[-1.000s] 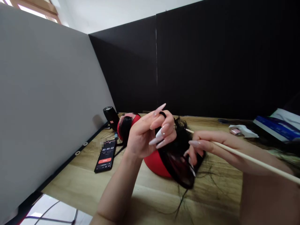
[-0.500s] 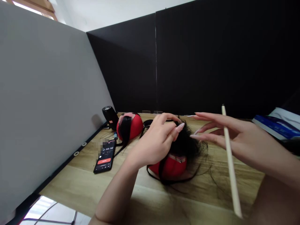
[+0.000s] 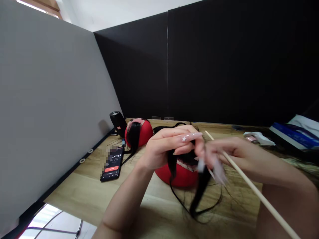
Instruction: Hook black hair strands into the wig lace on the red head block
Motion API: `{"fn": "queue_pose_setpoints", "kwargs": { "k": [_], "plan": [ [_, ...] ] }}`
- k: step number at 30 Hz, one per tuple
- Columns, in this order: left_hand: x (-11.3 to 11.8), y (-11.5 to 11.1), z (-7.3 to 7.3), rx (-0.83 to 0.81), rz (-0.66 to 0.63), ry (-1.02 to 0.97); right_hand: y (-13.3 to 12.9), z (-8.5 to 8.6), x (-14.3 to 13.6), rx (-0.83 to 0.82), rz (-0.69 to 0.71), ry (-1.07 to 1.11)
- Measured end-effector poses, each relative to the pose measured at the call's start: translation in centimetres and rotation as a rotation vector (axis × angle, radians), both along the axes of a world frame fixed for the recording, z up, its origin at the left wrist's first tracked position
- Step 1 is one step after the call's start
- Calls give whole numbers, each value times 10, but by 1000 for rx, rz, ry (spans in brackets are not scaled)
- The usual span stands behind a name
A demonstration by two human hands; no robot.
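From my remote view, the phone (image 3: 113, 165) lies near the left edge of the table (image 3: 87, 192), with the speaker (image 3: 118, 124) at the back left corner. The farther red form (image 3: 146, 132), draped with black hair, sits just beside the speaker, near the back edge.

My left hand (image 3: 161, 146) is above the nearer red form (image 3: 174, 176), which rests around the middle of the table. Its fingers are bent close together over the dark hair (image 3: 200, 192); I can't tell whether they pinch any. The hair hangs below both hands, one thick lock dropping to the right of the red form.

My right hand (image 3: 229, 151) meets the left at the fingertips, which are blurred. It is closed on the stick (image 3: 259, 192), which slants through the grip, its thin tip up and left, its shaft down to the right.

The blue pack (image 3: 294, 134) lies toward the back right corner.
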State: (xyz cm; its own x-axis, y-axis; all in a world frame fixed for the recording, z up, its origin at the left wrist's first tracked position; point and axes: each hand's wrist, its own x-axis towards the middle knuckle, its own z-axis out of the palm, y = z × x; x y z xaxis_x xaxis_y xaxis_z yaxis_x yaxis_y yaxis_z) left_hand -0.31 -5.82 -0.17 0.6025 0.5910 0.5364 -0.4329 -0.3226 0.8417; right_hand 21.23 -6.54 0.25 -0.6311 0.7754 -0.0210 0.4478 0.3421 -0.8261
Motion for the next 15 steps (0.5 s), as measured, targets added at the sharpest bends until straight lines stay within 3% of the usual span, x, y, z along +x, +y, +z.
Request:
{"fn": "queue_pose_setpoints", "kwargs": {
  "k": [3, 5, 8, 15],
  "plan": [
    [3, -1, -2, -107, -117, 67, 2, 1, 12, 161, -151, -170],
    [6, -1, -1, -84, -64, 201, 1, 2, 16, 246, -247, -164],
    [10, -3, -1, -56, 49, 340, -6, 3, 12, 214, -256, -10],
    [9, -5, -2, -65, 226, 401, -23, 4, -13, 266, -273, 157]
  ]
}}
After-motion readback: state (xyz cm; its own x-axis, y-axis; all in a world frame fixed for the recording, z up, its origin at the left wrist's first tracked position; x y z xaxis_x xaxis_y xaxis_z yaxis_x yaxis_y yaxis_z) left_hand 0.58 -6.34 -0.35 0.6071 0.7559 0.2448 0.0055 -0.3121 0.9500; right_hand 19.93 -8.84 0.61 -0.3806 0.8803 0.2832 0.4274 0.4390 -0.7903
